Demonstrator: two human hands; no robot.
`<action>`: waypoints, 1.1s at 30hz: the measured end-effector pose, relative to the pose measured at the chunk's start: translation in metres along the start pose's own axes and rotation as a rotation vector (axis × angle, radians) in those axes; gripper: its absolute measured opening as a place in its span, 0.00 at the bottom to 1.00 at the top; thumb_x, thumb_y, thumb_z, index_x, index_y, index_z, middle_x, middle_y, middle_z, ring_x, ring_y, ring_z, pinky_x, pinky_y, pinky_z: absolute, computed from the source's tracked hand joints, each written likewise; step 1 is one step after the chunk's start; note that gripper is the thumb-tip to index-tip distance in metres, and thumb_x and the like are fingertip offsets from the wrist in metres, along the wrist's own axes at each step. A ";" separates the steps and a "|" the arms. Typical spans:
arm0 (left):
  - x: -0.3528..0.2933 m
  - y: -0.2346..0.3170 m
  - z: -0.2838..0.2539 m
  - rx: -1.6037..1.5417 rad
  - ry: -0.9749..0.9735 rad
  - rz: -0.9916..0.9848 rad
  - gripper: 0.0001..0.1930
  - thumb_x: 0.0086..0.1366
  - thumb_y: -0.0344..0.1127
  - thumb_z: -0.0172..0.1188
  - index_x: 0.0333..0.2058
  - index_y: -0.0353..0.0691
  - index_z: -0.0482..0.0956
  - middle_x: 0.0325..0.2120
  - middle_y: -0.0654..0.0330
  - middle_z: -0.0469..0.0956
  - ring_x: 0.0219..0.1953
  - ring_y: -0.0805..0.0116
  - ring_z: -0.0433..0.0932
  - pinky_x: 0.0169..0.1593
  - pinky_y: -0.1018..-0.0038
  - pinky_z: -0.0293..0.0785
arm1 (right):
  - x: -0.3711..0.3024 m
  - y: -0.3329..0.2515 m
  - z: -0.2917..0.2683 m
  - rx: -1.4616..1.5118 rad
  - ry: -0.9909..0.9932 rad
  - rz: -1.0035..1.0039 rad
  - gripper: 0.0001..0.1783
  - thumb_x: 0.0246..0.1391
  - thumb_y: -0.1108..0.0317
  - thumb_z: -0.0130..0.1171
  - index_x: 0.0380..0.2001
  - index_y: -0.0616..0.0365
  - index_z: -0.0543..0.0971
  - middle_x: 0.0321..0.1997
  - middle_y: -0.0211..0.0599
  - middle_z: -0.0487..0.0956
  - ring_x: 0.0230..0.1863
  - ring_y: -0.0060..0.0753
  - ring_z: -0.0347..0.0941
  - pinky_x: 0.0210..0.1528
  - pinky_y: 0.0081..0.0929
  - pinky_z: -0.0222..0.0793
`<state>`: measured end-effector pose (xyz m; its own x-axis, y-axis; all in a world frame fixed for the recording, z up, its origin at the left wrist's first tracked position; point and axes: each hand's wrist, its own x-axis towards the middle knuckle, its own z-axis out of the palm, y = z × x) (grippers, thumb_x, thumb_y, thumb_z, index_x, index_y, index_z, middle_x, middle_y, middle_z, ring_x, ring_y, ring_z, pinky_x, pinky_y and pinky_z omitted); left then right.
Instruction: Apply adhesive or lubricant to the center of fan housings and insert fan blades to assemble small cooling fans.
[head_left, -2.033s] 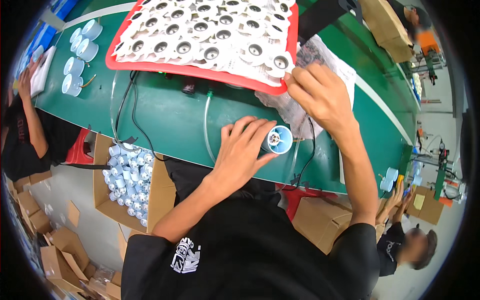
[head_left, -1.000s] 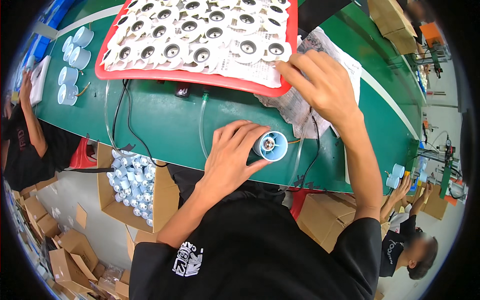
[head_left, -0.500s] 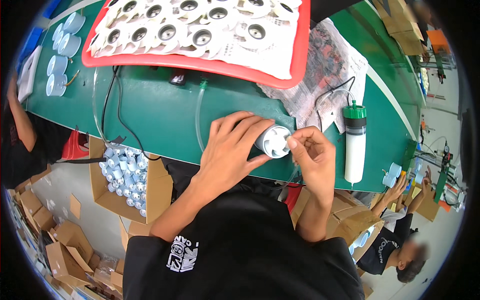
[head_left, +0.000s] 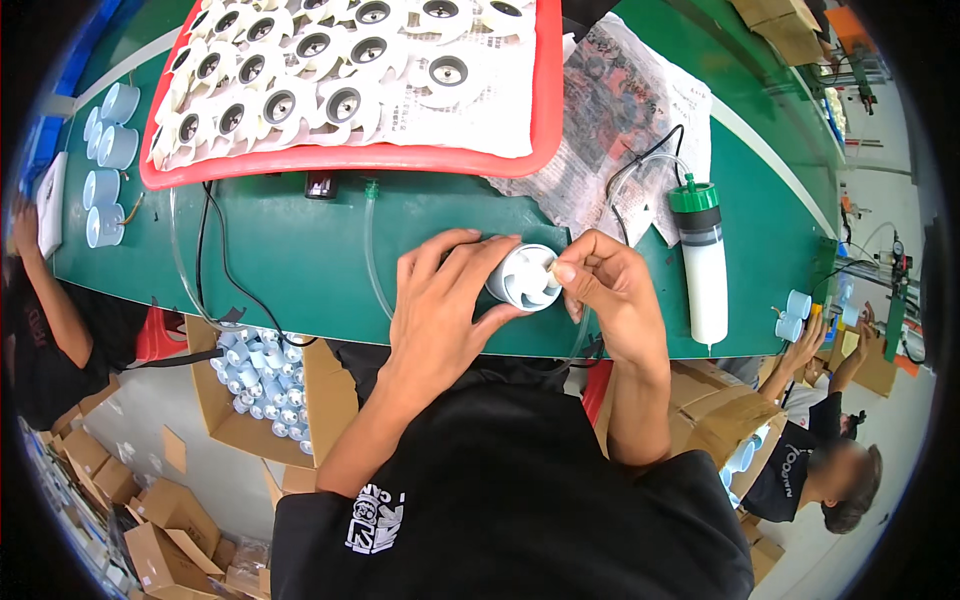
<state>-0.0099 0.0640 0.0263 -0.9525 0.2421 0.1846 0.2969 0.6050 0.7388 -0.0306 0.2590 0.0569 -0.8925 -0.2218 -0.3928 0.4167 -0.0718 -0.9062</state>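
Toward the worktop's (head_left: 300, 285) left end, a co-worker's hand (head_left: 25, 225) is showing beside a white slab (head_left: 52, 205), and a cluster of pale blue cups (head_left: 118, 147) is standing just to its right. Below the near edge, an open carton (head_left: 330, 400) is holding many more such cups. The red tray (head_left: 350, 160), cut off by the top of the view, is carrying rows of white fan wheels with dark centres (head_left: 280, 106). Near the worktop's near edge, your left hand (head_left: 448, 290) is gripping a pale blue housing (head_left: 503, 285), fingers lying close together over its far side and thumb pressing its near side; a white fan wheel (head_left: 518, 270) is sitting inside. Your right hand (head_left: 615, 295) is bringing thumb and forefinger to the wheel's middle; I cannot tell whether they are pinching its hub or a small part. Further right, crumpled printed paper (head_left: 610, 120) is lying beside the tray, and a green-capped white cartridge (head_left: 706, 285) is pointing its tip toward the near edge. At the right end, two blue cups (head_left: 793, 315) are standing near another co-worker's hands (head_left: 803, 345).
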 end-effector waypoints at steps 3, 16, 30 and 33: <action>0.000 0.000 -0.002 -0.006 -0.010 -0.008 0.31 0.49 0.38 0.72 0.54 0.43 0.75 0.47 0.63 0.79 0.55 0.61 0.70 0.56 0.64 0.61 | -0.003 -0.001 -0.002 0.075 -0.009 0.012 0.05 0.62 0.72 0.58 0.33 0.62 0.76 0.26 0.28 0.76 0.23 0.15 0.66 0.25 0.16 0.61; -0.001 -0.002 -0.002 -0.024 0.011 0.009 0.33 0.47 0.37 0.74 0.54 0.43 0.74 0.49 0.62 0.77 0.55 0.60 0.70 0.55 0.64 0.62 | -0.003 -0.002 0.012 -0.295 0.110 -0.085 0.07 0.61 0.71 0.60 0.33 0.64 0.75 0.24 0.24 0.73 0.24 0.13 0.64 0.26 0.16 0.59; 0.000 -0.002 -0.002 -0.024 0.008 0.019 0.33 0.48 0.36 0.73 0.55 0.43 0.74 0.49 0.62 0.77 0.55 0.60 0.71 0.56 0.63 0.62 | -0.020 -0.025 0.009 -0.694 0.155 -0.302 0.06 0.60 0.72 0.59 0.38 0.61 0.82 0.26 0.34 0.77 0.24 0.23 0.69 0.27 0.23 0.64; -0.001 -0.001 -0.001 -0.019 0.003 -0.002 0.33 0.47 0.35 0.74 0.54 0.43 0.74 0.48 0.61 0.77 0.56 0.60 0.71 0.56 0.63 0.62 | -0.014 -0.020 0.026 -1.066 0.056 -0.439 0.06 0.56 0.70 0.62 0.32 0.63 0.81 0.26 0.43 0.79 0.24 0.44 0.74 0.26 0.32 0.68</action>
<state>-0.0093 0.0627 0.0258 -0.9533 0.2386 0.1850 0.2937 0.5912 0.7512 -0.0216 0.2384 0.0848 -0.9420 -0.3355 0.0063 -0.2649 0.7318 -0.6280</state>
